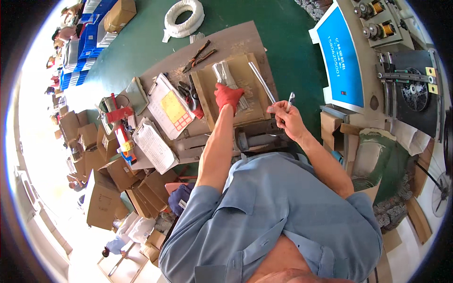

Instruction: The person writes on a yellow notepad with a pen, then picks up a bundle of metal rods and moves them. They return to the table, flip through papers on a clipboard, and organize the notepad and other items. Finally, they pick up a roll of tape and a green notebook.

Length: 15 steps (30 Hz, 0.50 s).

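Observation:
My left hand [229,96], in a red glove, is closed over a bundle of thin silver rods [223,71]. The bundle lies in a shallow cardboard tray [203,97] on the bench, and its lower end shows past my thumb. To the right, my bare right hand [289,118] has its fingers pinched around a slim silver pen-like stick [290,100]. A second group of long silver rods [262,81] slants over the tray's right side, its near end at my right fingertips. Whether those fingers grip these rods too, I cannot tell.
Orange-handled pliers [199,56] lie beyond the tray. Dark gloves [189,98], a clipboard with papers [169,106] and a written sheet [155,145] are to the left. A white coil [184,19] rests on the green floor. A blue-panelled machine [339,56] stands right.

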Motion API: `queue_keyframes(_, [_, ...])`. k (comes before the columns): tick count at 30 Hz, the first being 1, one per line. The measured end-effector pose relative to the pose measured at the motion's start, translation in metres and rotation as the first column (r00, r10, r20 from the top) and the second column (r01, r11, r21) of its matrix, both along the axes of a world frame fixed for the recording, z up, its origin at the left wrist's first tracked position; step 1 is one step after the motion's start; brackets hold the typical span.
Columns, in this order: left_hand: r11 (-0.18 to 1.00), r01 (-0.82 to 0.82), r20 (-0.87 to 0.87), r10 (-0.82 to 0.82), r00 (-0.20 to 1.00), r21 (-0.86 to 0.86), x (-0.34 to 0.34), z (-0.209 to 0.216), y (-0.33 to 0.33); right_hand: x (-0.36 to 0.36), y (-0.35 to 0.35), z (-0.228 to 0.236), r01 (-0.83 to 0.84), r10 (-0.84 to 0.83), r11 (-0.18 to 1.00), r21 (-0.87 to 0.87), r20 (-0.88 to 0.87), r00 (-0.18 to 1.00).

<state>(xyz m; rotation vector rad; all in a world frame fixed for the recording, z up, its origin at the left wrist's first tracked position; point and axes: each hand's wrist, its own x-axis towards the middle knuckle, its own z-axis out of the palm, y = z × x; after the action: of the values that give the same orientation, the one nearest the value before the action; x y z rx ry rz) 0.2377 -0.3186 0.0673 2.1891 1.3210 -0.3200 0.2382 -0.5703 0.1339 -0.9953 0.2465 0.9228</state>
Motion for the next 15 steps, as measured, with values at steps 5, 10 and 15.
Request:
queue_keyframes(5, [0.549, -0.028, 0.301, 0.499, 0.812, -0.835, -0.047, 0.004, 0.044, 0.001, 0.018, 0.014, -0.031, 0.031, 0.999, 0.008, -0.018, 0.999])
queue_keyframes(10, [0.016, 0.29, 0.205, 0.746, 0.634, -0.957, -0.098, 0.033, 0.021, 0.005, 0.038, 0.03, -0.11, 0.111, 0.994, -0.018, 0.036, 0.993])
queue_keyframes(15, [0.037, 0.394, 0.298, 0.719, 0.628, -0.918, -0.118, 0.067, 0.006, 0.006, 0.067, 0.054, -0.174, 0.181, 0.982, -0.069, 0.121, 0.976])
